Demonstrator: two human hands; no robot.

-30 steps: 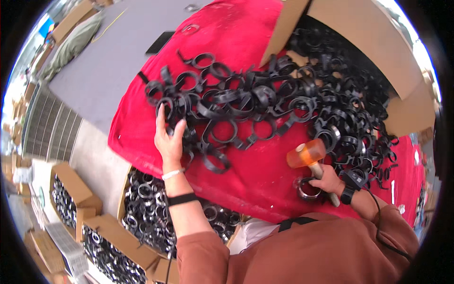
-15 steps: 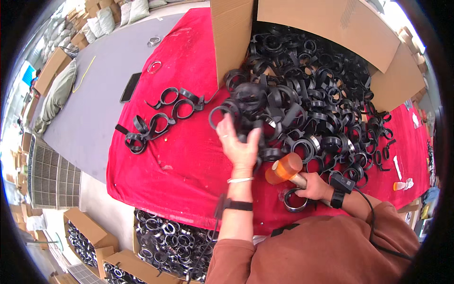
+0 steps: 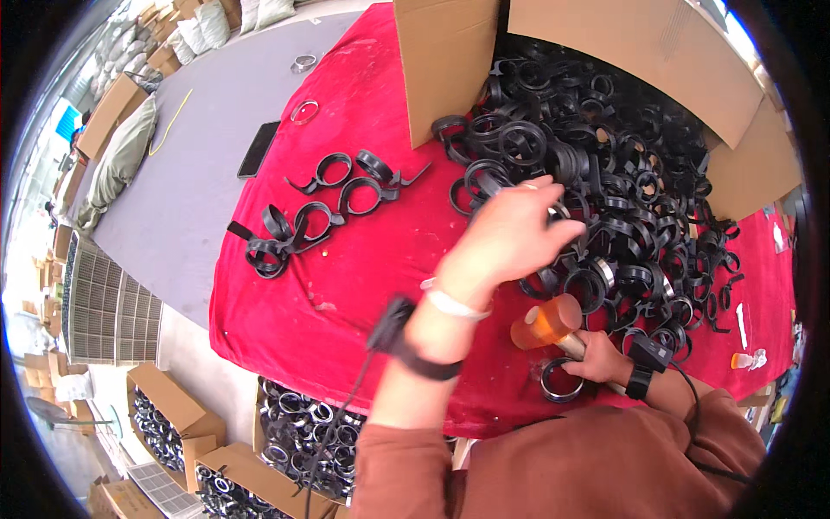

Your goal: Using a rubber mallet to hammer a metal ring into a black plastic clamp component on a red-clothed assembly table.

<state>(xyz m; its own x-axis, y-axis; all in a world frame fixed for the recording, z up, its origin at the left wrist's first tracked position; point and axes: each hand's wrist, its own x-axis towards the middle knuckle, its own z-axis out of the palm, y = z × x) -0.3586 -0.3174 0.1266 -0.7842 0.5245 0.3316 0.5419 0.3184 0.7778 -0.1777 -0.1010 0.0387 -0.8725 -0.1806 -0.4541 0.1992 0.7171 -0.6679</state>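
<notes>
My left hand (image 3: pixel 512 229) is over the near left side of a heap of black plastic ring brackets (image 3: pixel 635 182). Its thumb stands apart from the fingers, and no part shows in its grip, though the rings right below are partly hidden. My right hand (image 3: pixel 601 356) is wrapped round the handle of a mallet with a translucent orange head (image 3: pixel 547 322), held low at the table's near side. Beside the mallet, near the front edge, a single black ring with a shiny metal band (image 3: pixel 562 381) lies on the red cloth (image 3: pixel 380 303).
A cardboard box (image 3: pixel 450 69) with raised flaps surrounds the heap's far side. Several black ring brackets (image 3: pixel 316 221) are set out on the left of the cloth. A phone (image 3: pixel 258 149) and a metal ring (image 3: pixel 303 63) lie beyond them. Boxes of rings (image 3: pixel 307 432) stand below the table edge.
My left hand has moved right and farther over the heap, and rings at the heap's left side have shifted. My right hand keeps its hold on the mallet. The whole view has shifted slightly.
</notes>
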